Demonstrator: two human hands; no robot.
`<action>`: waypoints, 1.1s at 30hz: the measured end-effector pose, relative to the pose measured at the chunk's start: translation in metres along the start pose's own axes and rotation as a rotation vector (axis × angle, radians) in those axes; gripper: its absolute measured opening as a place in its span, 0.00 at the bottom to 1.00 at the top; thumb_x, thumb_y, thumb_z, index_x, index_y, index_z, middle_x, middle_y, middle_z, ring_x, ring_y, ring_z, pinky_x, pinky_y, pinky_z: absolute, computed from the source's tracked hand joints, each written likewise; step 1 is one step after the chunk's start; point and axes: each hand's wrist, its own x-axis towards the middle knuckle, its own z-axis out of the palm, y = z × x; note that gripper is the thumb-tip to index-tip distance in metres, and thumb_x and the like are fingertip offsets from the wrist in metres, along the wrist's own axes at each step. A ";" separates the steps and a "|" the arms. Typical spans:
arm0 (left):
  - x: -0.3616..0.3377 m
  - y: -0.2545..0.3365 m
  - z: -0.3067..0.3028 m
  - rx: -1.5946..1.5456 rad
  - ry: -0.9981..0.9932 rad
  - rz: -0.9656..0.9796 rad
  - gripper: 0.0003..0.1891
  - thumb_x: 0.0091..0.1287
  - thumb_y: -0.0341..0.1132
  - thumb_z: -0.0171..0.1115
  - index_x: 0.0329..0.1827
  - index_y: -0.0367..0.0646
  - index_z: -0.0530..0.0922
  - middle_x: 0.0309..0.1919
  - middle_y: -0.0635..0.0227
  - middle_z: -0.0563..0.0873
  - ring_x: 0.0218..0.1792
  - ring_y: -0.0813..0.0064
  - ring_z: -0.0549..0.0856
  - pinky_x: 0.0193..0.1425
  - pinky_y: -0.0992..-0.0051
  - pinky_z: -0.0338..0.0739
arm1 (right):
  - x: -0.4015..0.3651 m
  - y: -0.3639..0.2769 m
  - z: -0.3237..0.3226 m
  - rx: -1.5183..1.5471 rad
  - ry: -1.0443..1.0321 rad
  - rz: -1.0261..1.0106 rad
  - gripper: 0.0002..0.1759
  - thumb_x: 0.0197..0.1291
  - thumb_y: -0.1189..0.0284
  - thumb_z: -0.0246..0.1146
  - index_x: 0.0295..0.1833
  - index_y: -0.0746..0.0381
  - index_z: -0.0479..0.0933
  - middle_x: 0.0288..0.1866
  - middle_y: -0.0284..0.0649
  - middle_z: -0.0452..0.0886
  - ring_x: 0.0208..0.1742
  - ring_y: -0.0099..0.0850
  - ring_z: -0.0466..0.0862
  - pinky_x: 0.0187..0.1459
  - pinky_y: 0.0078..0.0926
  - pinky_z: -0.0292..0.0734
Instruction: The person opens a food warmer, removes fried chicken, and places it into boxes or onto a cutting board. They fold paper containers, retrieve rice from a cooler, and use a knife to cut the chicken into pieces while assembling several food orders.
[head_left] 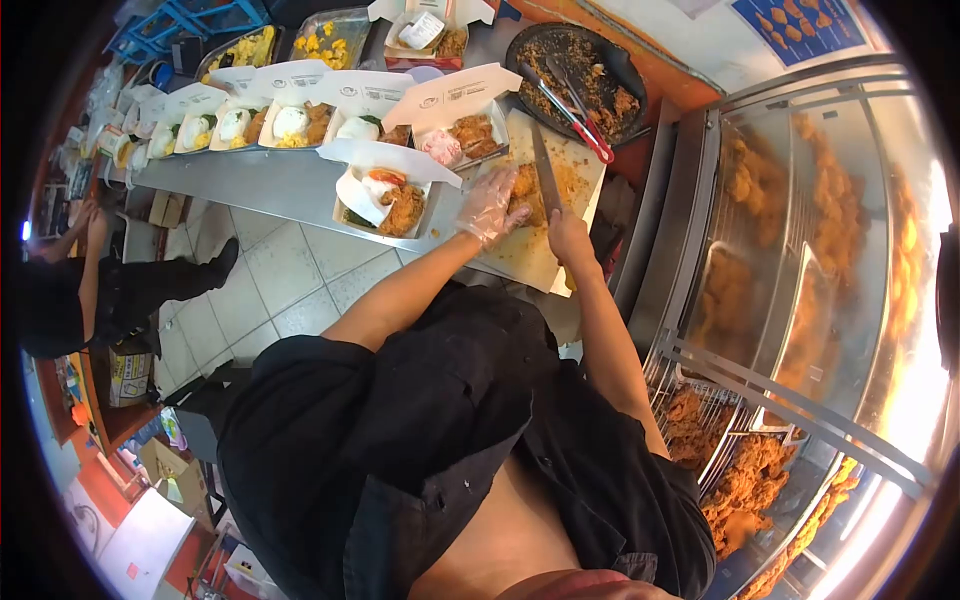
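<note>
My right hand (570, 237) is closed round the handle of a long knife (545, 172), whose blade points away from me over the cutting board (541, 248). Under and beside the blade lies a breaded fried chicken piece (527, 188). My left hand (489, 207), in a clear plastic glove, grips its left side with fingers and thumb. Just left of that hand is an open meal box (388, 195) with fried chicken, greens and a white item. Crumbs are scattered over the board.
Open meal boxes (290, 122) line the steel counter (270, 180). Behind the board, a dark pan (580, 80) holds crumbs and red-handled tongs (568, 112). A glass cabinet (790, 250) of fried chicken stands at right. Another person (110, 290) is at far left.
</note>
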 end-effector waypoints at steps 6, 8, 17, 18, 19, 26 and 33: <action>-0.003 0.004 0.001 0.031 -0.005 -0.035 0.36 0.70 0.53 0.53 0.74 0.37 0.61 0.71 0.51 0.68 0.72 0.52 0.65 0.76 0.57 0.57 | -0.045 -0.020 0.007 -0.082 0.025 -0.016 0.20 0.73 0.62 0.46 0.48 0.72 0.71 0.34 0.70 0.80 0.38 0.66 0.81 0.42 0.57 0.77; -0.002 0.003 0.001 0.036 -0.019 0.008 0.36 0.70 0.52 0.53 0.75 0.37 0.60 0.70 0.51 0.68 0.72 0.53 0.65 0.76 0.57 0.57 | -0.048 -0.033 0.012 -0.071 0.106 -0.201 0.20 0.73 0.63 0.47 0.47 0.73 0.70 0.34 0.70 0.79 0.39 0.67 0.80 0.42 0.61 0.75; 0.012 0.004 -0.005 0.054 -0.017 -0.049 0.35 0.69 0.51 0.54 0.74 0.37 0.62 0.70 0.54 0.69 0.71 0.55 0.66 0.75 0.58 0.58 | -0.022 -0.036 0.029 0.001 0.212 -0.145 0.21 0.74 0.62 0.47 0.43 0.73 0.73 0.33 0.70 0.79 0.39 0.67 0.80 0.42 0.58 0.75; 0.000 0.012 -0.007 0.003 -0.077 -0.067 0.35 0.69 0.52 0.54 0.73 0.36 0.63 0.70 0.53 0.69 0.72 0.55 0.66 0.75 0.58 0.58 | -0.032 -0.028 0.031 0.081 0.143 0.004 0.22 0.74 0.62 0.46 0.43 0.73 0.73 0.33 0.69 0.79 0.40 0.66 0.81 0.43 0.57 0.75; -0.002 0.010 -0.007 -0.016 -0.041 -0.042 0.33 0.71 0.50 0.51 0.73 0.35 0.63 0.71 0.53 0.69 0.71 0.54 0.66 0.75 0.58 0.57 | -0.029 -0.024 0.026 0.088 0.154 0.005 0.22 0.74 0.62 0.46 0.43 0.73 0.73 0.33 0.69 0.79 0.40 0.66 0.81 0.43 0.57 0.75; -0.002 -0.012 0.030 -0.042 -0.027 -0.092 0.30 0.73 0.44 0.46 0.72 0.33 0.64 0.71 0.51 0.68 0.73 0.52 0.65 0.78 0.60 0.53 | -0.040 -0.041 0.012 -0.066 0.009 0.170 0.19 0.73 0.62 0.47 0.48 0.68 0.71 0.35 0.70 0.80 0.41 0.68 0.80 0.45 0.60 0.74; -0.007 -0.003 0.022 0.003 -0.019 -0.082 0.28 0.72 0.42 0.46 0.71 0.34 0.66 0.72 0.55 0.68 0.74 0.55 0.64 0.79 0.58 0.51 | -0.025 -0.035 0.058 -0.001 0.129 0.154 0.17 0.73 0.63 0.48 0.45 0.69 0.69 0.31 0.70 0.79 0.37 0.68 0.80 0.39 0.62 0.74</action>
